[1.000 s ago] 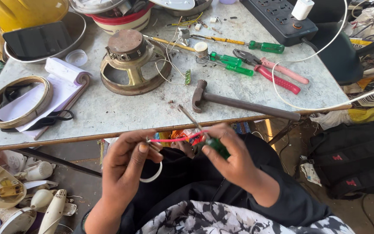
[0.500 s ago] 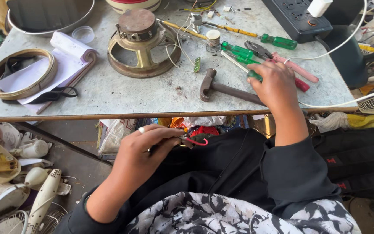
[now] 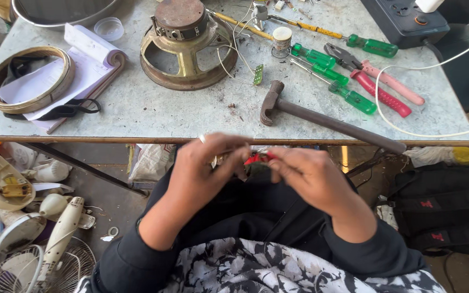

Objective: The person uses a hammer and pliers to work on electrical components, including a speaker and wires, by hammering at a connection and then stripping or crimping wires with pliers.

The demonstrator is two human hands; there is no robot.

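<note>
Below the table's front edge, over my lap, my left hand [image 3: 204,173] and my right hand [image 3: 308,176] meet on a small part with red wires [image 3: 257,159]. Both pinch it between thumb and fingers; most of the part is hidden by my fingers. A ring shows on my left hand. On the table [image 3: 137,111] just above lies a brown hammer [image 3: 321,119], its handle sticking out over the edge. Green-handled screwdrivers [image 3: 348,96] and red-handled pliers [image 3: 381,89] lie behind it.
A brass-coloured speaker frame [image 3: 185,49] stands mid-table, with a notebook [image 3: 77,70] and a metal ring [image 3: 28,78] at the left. A black power strip [image 3: 408,21] and white cable [image 3: 408,133] are at the right. Fan parts [image 3: 28,228] lie on the floor at the left, a black bag [image 3: 446,217] at the right.
My right hand reached up to the screwdrivers on the table, came back without the green one it held, and now joins my left hand on the red-wired part.
</note>
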